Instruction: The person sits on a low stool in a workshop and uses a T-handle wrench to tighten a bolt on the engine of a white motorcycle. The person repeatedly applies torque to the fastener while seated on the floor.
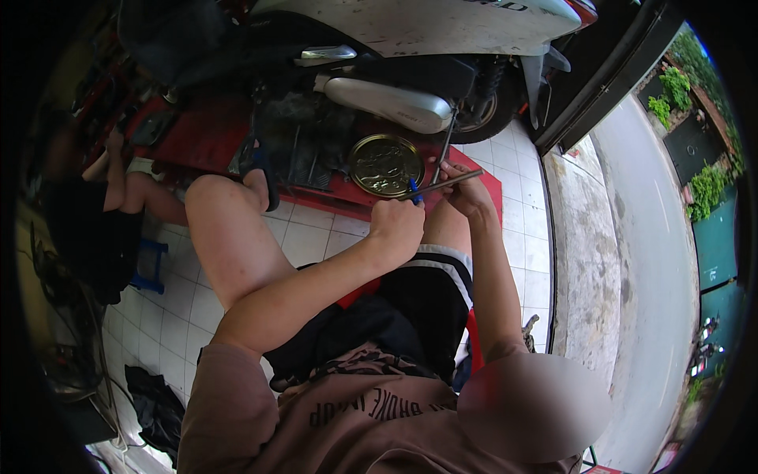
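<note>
My left hand is closed at the near side of a round golden tray. A small blue piece sticks up from its fingers, too small to name surely. A T-handle wrench stands beside the tray, its steel crossbar reaching from the blue piece out to the right. My right hand has its fingers around this wrench near the crossbar. The shaft's far end is beside the silver engine cover of a motorbike; whether they touch is unclear. Small shiny pieces seem to lie in the tray.
The motorbike stands on a red platform, with its rear wheel at the right. Another person sits at the left by a blue stool. White tiles cover the floor; a road runs outside on the right.
</note>
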A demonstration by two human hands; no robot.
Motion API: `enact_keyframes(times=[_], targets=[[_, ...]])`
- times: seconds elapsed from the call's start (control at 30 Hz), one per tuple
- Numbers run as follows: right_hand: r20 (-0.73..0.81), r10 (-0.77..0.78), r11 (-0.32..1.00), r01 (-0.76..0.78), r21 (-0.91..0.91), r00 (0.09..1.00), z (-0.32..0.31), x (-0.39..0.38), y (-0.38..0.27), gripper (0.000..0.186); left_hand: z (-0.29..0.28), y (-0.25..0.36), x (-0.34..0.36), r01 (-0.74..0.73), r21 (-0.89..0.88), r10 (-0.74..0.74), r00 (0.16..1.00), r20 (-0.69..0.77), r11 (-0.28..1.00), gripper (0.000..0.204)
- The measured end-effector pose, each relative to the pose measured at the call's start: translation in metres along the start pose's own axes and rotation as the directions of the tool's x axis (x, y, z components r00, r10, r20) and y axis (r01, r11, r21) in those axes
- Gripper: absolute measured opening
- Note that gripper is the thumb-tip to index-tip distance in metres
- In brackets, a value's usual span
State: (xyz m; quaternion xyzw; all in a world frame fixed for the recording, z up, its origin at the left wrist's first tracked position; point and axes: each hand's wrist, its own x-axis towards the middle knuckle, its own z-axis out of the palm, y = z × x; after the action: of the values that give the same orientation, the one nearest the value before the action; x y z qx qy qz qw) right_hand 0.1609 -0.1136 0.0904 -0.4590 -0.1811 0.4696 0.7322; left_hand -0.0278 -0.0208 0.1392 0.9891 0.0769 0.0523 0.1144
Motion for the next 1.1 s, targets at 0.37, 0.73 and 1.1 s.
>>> enact_keyframes(times=[0.37, 0.73, 1.1], targets=[[-0.005, -0.003, 1.000, 0.003, 0.004, 1.000, -0.005, 0.004, 0.006, 0.020, 0.001, -0.002, 0.000, 0.092, 0.026, -0.093, 0.995, 0.034, 0.995, 0.074], [0.003, 0.005, 1.000, -0.005, 0.000, 1.000, 0.002, 0.005, 0.008, 0.020, 0.007, -0.007, 0.009, 0.256, 0.000, -0.256, 0.966, -0.047, 0.967, 0.062], [-0.037, -0.011, 1.000, 0.011, 0.000, 0.999, -0.008, 0.006, 0.006, 0.021, 0.005, -0.015, 0.011, 0.078, 0.047, -0.076, 0.996, -0.042, 0.996, 0.045]])
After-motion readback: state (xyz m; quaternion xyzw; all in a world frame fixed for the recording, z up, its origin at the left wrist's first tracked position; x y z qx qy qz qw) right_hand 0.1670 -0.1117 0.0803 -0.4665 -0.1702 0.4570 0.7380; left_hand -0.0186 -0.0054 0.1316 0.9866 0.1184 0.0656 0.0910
